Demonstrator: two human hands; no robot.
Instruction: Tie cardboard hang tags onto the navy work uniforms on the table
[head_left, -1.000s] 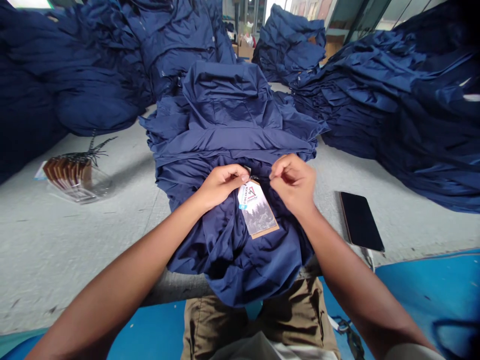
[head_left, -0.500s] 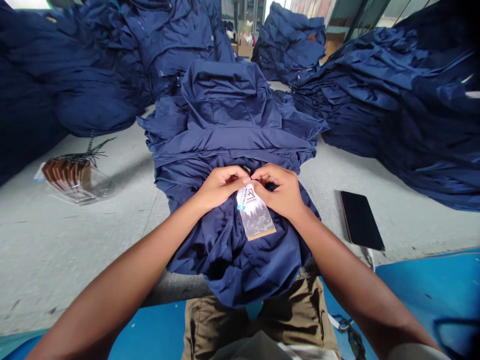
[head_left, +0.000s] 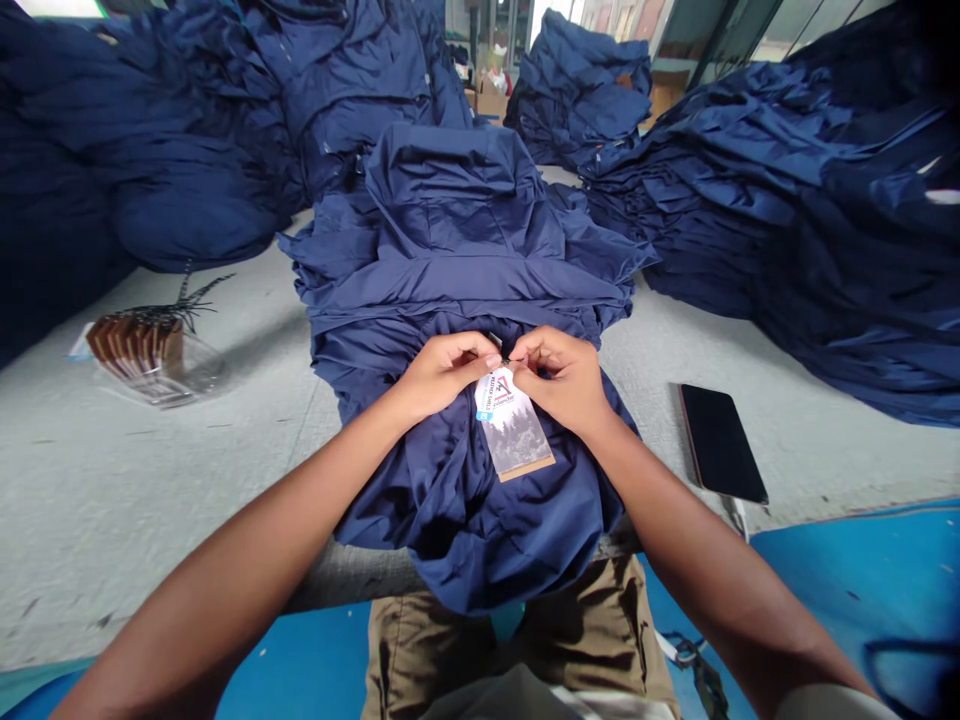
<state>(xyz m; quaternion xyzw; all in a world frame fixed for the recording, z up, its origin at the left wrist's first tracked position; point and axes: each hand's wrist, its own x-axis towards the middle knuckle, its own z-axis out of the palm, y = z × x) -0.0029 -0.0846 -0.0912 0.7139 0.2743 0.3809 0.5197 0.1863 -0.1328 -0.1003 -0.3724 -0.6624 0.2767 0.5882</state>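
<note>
Worn clothing and exposed parts of the seated wearer, seen from above. Both the left forearm (head_left: 225, 545) and the right forearm (head_left: 709, 540) are bare, running uncovered down to the left hand (head_left: 442, 375) and the right hand (head_left: 562, 380). The fingernails are short. At the lower right edge, the end of a pale short sleeve (head_left: 825, 704) marks the upper limit of the bare right arm. A pale grey shirt (head_left: 487, 698) shows at the bottom centre, its lower edge falling over the lap. Below it are khaki-brown trousers (head_left: 424, 650) of a matte woven cloth, creased in dark folds across the thighs.
</note>
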